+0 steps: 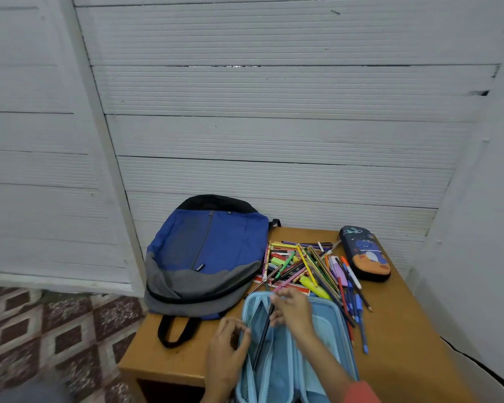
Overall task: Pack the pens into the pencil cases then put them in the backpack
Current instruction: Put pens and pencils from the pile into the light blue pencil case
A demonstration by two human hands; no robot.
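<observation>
Lower centre, the left hand pinches the rim of the soft blue pencil case while the right hand grips 1 slim dark pen (wooden worktop edge just left).

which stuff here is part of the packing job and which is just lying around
Job: blue case, dark case, pen pile, black pen in right hand, backpack.
Lying about: table, red-white packet under the pile.
</observation>
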